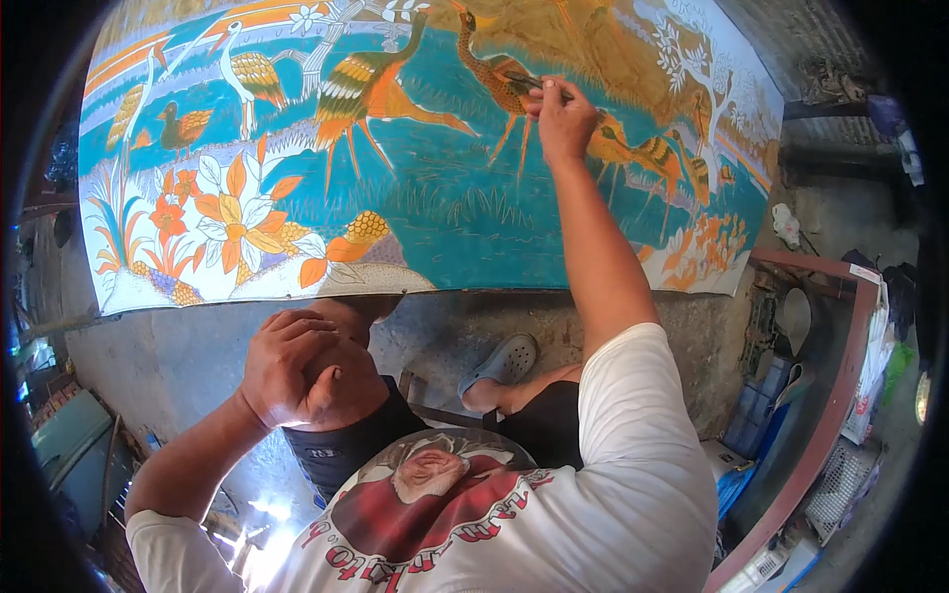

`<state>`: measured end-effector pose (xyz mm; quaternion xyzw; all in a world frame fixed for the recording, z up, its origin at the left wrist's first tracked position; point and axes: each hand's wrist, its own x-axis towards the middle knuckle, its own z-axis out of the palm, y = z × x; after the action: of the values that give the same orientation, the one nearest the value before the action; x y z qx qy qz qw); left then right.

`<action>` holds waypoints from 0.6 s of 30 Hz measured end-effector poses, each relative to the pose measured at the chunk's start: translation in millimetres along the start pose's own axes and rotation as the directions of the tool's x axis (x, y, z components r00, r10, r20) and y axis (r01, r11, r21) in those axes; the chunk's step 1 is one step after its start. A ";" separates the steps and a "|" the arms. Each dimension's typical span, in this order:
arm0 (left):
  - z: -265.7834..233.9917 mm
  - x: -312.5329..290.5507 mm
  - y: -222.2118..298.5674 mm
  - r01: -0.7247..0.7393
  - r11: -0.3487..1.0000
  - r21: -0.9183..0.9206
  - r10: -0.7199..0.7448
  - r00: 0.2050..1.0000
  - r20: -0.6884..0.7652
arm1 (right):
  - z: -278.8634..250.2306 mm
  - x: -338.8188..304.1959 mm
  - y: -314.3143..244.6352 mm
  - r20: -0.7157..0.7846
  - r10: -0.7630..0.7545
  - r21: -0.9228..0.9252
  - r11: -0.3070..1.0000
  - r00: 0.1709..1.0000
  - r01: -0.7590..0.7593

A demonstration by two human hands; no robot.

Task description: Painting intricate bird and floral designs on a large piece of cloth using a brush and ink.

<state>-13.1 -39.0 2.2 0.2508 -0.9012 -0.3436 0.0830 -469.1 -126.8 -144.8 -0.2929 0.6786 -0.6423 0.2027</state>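
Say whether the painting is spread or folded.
Spread: the painting shows one unbroken scene, no visible fold, with the right hand over it.

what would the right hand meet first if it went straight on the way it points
Most likely the painted brown bird, just ahead of the right hand and the slim tool in its fingers; whether the tip already touches the picture is hard to tell.

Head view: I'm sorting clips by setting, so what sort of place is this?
Probably a makeshift painting workshop: a large, partly coloured bird picture, a thin tool in the right hand, and clutter around a reddish-brown frame at the right.
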 end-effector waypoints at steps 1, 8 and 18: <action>0.2 0.4 0.5 0.000 1.000 0.000 0.000 1.000 0.000 | 3.0 -0.5 0.3 0.030 -0.003 0.036 0.999 1.000 0.002; 2.1 1.2 2.3 -0.016 1.000 0.000 0.016 0.999 -0.036 | 12.8 -6.9 2.3 0.072 0.051 0.007 0.999 0.996 -0.052; -0.7 1.1 3.0 -0.005 1.000 0.007 0.005 1.000 -0.001 | -0.3 -3.3 -0.8 -0.030 -0.135 -0.243 0.962 0.990 0.124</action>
<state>-15.0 -38.0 4.7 0.2490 -0.9031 -0.3399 0.0831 -466.7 -124.4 -144.3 -0.3440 0.7353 -0.5739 0.1077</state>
